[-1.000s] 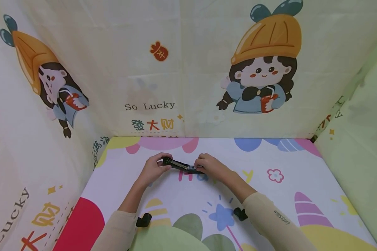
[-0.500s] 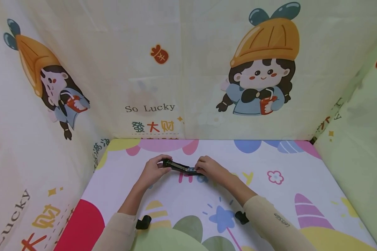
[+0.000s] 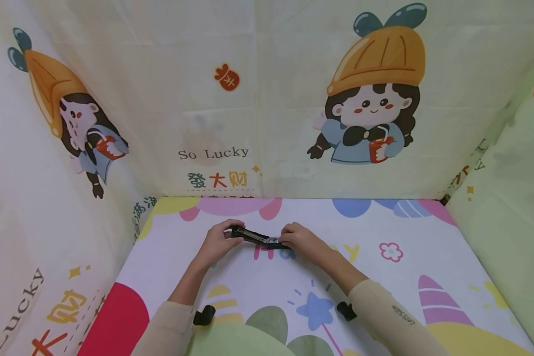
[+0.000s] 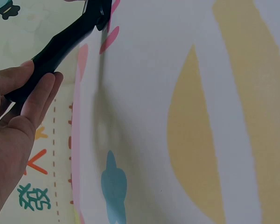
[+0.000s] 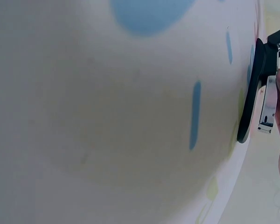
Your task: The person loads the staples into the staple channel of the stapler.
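Observation:
A black stapler, swung apart with its metal inner rail showing, is between my two hands over the middle of the table. At its left end my left hand grips the black handle, thumb on one side and fingers on the other, as the left wrist view shows for the handle. My right hand is at the other end. In the right wrist view its thumb and fingers pinch the silver metal rail, beside the long black base. Part of the right hand is cut off there.
The table has a white cover printed with colourful shapes. Cream cloth walls with cartoon prints stand at the back and both sides. Black wrist cameras sit by both sleeves.
My right hand has shifted slightly to the right, and a bit more of the stapler's metal part shows. My left hand keeps its grip. The head view has tilted a little.

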Available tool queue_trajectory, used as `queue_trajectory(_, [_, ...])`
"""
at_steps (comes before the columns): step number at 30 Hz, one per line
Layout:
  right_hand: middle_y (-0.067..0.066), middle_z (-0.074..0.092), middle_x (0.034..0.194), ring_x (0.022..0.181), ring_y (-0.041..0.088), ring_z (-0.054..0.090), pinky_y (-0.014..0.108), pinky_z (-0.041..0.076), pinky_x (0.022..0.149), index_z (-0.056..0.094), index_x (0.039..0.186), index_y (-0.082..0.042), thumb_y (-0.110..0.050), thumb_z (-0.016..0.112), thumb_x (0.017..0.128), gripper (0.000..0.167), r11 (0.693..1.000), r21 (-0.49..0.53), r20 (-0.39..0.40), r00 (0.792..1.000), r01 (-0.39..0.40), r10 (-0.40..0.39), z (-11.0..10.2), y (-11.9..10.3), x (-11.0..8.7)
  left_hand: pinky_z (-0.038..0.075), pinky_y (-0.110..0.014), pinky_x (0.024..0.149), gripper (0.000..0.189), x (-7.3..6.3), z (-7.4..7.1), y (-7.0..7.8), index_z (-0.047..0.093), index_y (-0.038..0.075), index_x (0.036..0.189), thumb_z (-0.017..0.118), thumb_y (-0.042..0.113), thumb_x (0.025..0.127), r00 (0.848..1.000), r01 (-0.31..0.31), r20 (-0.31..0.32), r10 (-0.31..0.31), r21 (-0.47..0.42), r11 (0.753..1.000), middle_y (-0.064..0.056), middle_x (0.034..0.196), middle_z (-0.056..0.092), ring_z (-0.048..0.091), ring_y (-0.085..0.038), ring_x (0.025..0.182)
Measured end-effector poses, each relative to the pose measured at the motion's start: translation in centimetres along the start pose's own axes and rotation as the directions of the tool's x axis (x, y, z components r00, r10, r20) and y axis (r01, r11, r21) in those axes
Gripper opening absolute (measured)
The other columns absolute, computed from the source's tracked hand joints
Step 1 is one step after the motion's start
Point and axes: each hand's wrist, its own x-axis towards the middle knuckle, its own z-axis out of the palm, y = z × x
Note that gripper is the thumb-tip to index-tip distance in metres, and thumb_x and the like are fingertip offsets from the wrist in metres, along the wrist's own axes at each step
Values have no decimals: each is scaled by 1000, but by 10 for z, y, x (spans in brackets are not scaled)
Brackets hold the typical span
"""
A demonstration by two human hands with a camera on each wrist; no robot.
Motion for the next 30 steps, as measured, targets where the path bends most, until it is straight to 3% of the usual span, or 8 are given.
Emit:
queue_trajectory(15, [6, 69, 106, 99, 21, 61, 31, 58, 87, 80, 109, -13, -5, 79, 89, 22, 997, 61, 18, 999, -53, 52, 0, 6, -2, 62, -38, 91, 41, 2, 2, 0, 68, 2, 128, 76, -4, 89, 1000, -11, -1, 11, -12, 1000, -17, 135, 64, 71, -34, 112])
queue_trajectory(24, [5, 66, 109, 97, 18, 56, 28, 54, 83, 78, 121, -20, -8, 77, 92, 31, 998, 29, 118, 991, -60, 56, -2, 4, 1, 61, -43, 94, 41, 1, 4, 0, 66, 2, 129, 75, -6, 90, 1000, 6, -16, -6, 6, 1000, -20, 137, 63, 70, -38, 114])
queue_trajectory(30, [5, 65, 106, 94, 17, 55, 28, 52, 80, 80, 118, -18, -8, 78, 92, 28, 998, 24, 88, 995, -51, 49, -2, 5, -1, 60, -44, 94, 40, 1, 3, 2, 66, 2, 129, 73, -7, 90, 1000, 24, -16, -24, 15, 1000, -22, 138, 61, 69, -40, 115])
